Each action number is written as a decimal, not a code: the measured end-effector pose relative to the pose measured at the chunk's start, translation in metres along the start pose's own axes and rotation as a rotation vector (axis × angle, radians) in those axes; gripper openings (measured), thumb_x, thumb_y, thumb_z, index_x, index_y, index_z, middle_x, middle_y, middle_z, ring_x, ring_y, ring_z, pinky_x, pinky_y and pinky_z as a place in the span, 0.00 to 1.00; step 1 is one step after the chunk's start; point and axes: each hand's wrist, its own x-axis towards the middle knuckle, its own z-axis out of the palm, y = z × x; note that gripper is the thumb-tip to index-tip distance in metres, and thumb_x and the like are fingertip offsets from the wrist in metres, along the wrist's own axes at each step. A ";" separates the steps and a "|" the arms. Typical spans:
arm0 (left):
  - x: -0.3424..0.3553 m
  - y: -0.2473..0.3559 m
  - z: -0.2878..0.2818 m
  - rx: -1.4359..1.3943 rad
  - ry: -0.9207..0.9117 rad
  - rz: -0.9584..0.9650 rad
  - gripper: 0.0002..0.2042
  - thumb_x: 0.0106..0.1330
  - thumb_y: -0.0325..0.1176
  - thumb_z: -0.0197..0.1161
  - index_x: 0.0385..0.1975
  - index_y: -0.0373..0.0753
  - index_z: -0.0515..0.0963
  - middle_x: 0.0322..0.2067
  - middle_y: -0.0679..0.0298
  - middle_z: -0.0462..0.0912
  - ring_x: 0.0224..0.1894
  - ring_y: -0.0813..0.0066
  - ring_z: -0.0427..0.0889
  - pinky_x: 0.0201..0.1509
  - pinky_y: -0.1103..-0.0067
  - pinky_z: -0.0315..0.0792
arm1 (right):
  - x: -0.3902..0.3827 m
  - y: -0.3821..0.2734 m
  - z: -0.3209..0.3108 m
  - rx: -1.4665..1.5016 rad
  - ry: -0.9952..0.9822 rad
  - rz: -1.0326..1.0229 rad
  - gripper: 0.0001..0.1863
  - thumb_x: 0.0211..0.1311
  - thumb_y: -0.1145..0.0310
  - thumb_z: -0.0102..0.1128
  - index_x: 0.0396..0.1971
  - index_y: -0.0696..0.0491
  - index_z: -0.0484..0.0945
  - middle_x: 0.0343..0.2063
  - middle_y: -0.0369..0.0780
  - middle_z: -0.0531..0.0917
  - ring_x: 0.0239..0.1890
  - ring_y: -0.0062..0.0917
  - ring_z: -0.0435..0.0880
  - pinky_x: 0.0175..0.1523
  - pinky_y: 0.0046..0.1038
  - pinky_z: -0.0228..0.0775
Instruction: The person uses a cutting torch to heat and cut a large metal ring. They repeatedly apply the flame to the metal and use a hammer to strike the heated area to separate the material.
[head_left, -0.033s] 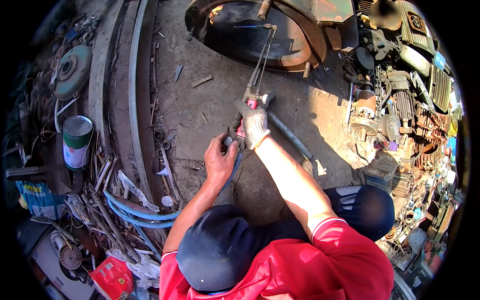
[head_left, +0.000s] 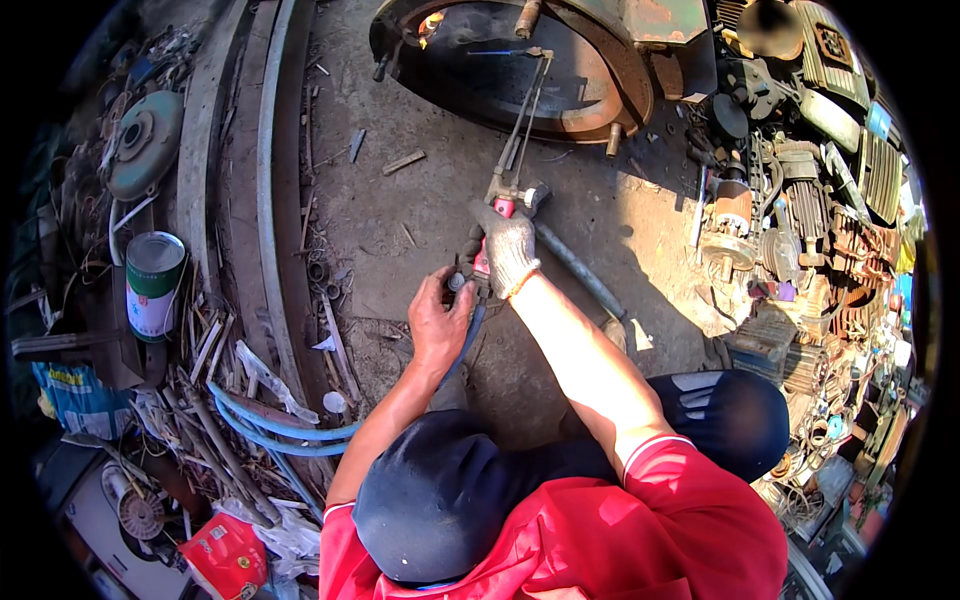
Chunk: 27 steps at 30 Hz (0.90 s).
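Note:
My right hand (head_left: 508,245), in a pale knitted glove with dark fingers, is wrapped round the red handle of a cutting torch (head_left: 520,130). The torch's long thin tubes point away from me, and a narrow blue flame (head_left: 492,52) runs leftward from its tip. My bare left hand (head_left: 438,312) is closed at the rear of the torch, thumb and fingers around a small round valve knob (head_left: 457,282). A blue hose (head_left: 472,335) trails back from the handle. Beneath the tip lies a rusty oval metal housing (head_left: 590,118); a small orange flame (head_left: 428,28) burns at its far left.
Long steel beams (head_left: 270,170) run along my left. Beside them are a green-and-white can (head_left: 154,285), wood scraps and looped blue hoses (head_left: 285,432). A metal pipe (head_left: 580,270) lies right of my gloved hand. Piled machine parts (head_left: 800,200) fill the right side.
The orange flame at the housing's far left shows a little differently, with faint smoke near it. My hands and the torch hold the same position.

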 end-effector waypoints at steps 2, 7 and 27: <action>0.000 0.002 -0.001 0.006 -0.008 -0.005 0.18 0.67 0.30 0.72 0.54 0.30 0.80 0.38 0.59 0.85 0.35 0.78 0.83 0.39 0.78 0.78 | -0.001 0.000 0.001 0.013 0.000 0.004 0.13 0.62 0.66 0.70 0.33 0.53 0.73 0.18 0.40 0.76 0.11 0.30 0.74 0.16 0.34 0.69; -0.001 -0.001 0.002 -0.028 0.004 -0.005 0.21 0.66 0.29 0.71 0.56 0.28 0.77 0.41 0.57 0.86 0.38 0.76 0.85 0.42 0.78 0.80 | -0.002 -0.001 0.002 0.042 0.014 0.014 0.12 0.62 0.66 0.70 0.34 0.52 0.73 0.18 0.39 0.76 0.12 0.29 0.74 0.16 0.34 0.68; -0.003 -0.008 0.003 -0.058 -0.029 -0.066 0.21 0.67 0.29 0.70 0.58 0.28 0.76 0.43 0.55 0.86 0.40 0.75 0.86 0.44 0.78 0.80 | -0.004 -0.003 0.001 0.074 0.015 0.022 0.09 0.63 0.66 0.67 0.32 0.52 0.75 0.19 0.37 0.77 0.13 0.28 0.76 0.17 0.32 0.70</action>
